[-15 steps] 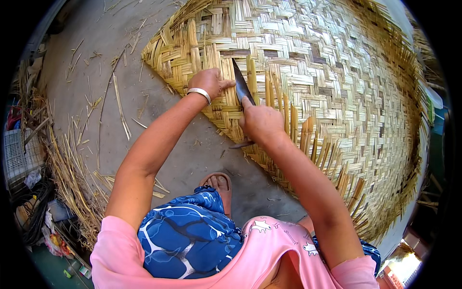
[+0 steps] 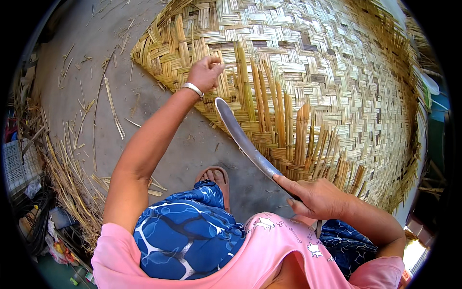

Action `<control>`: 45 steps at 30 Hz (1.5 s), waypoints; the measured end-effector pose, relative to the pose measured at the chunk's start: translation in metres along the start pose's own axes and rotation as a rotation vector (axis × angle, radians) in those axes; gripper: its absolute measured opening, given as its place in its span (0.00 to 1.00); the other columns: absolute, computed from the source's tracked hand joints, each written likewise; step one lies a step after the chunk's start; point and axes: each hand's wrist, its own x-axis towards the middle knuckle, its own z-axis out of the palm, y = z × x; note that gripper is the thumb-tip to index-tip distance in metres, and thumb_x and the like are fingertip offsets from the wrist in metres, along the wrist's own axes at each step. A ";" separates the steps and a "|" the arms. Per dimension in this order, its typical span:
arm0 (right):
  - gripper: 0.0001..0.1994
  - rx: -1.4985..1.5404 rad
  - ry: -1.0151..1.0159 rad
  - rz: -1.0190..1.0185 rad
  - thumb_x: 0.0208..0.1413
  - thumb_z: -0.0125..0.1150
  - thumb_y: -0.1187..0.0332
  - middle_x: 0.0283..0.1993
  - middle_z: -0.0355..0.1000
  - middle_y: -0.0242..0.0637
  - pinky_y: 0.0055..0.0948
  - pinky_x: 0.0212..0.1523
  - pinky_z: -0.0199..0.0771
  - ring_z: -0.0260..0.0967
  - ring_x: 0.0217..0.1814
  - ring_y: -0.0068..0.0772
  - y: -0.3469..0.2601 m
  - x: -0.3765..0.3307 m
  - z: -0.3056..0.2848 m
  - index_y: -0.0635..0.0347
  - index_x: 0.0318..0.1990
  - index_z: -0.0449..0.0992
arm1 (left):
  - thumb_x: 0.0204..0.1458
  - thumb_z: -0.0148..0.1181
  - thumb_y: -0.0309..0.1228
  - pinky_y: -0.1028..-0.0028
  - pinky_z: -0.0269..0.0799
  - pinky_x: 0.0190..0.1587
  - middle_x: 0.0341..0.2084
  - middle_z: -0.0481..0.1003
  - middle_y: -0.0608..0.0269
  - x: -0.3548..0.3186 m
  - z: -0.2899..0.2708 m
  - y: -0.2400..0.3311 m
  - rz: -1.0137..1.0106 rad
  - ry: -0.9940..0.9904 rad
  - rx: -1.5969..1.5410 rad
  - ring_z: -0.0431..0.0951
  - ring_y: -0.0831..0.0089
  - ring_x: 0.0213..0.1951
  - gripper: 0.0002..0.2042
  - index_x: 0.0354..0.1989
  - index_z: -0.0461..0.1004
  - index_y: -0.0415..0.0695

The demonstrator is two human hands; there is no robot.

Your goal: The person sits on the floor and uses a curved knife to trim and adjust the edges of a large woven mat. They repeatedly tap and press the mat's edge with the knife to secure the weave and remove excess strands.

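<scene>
A large mat woven from flat straw-coloured strips lies before me, with loose strip ends standing up along its near edge. My right hand grips a long, curved metal knife near my lap, the index finger laid along it. Its rounded far end points up and left, over the mat's edge. Close to the mat's left corner is my left hand, fingers curled beside the strips. Whether anything is between those fingers is hidden. A white bangle circles the left wrist.
Scattered straw bits lie on the grey floor. At the left is a heap of dry stalks, with a pale plastic crate beyond it. My sandalled foot rests below the mat's near edge.
My right hand has drawn the knife back from the mat's strips, down and right toward my lap. My left hand has risen slightly, its extended index finger now curled.
</scene>
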 end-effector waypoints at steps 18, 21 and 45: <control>0.30 0.587 0.162 0.293 0.57 0.49 0.59 0.28 0.74 0.50 0.38 0.37 0.74 0.74 0.30 0.46 0.021 0.072 -0.030 0.50 0.68 0.56 | 0.54 0.63 0.34 0.80 0.67 0.14 0.15 0.73 0.66 -0.039 0.041 0.015 -0.353 -0.089 -0.321 0.73 0.80 0.14 0.10 0.29 0.69 0.44; 0.28 0.402 0.273 0.212 0.57 0.49 0.58 0.30 0.75 0.49 0.39 0.39 0.73 0.74 0.32 0.46 0.038 0.087 -0.031 0.55 0.65 0.63 | 0.53 0.63 0.34 0.80 0.67 0.13 0.12 0.73 0.65 -0.041 0.043 0.011 -0.342 -0.061 -0.375 0.71 0.79 0.11 0.11 0.26 0.68 0.44; 0.23 -0.131 0.558 0.419 0.54 0.51 0.60 0.29 0.76 0.50 0.50 0.34 0.74 0.75 0.32 0.53 0.023 0.172 -0.011 0.48 0.58 0.67 | 0.52 0.62 0.39 0.81 0.61 0.12 0.17 0.71 0.74 -0.040 0.031 0.034 -0.576 -0.108 -0.611 0.63 0.85 0.11 0.10 0.26 0.71 0.49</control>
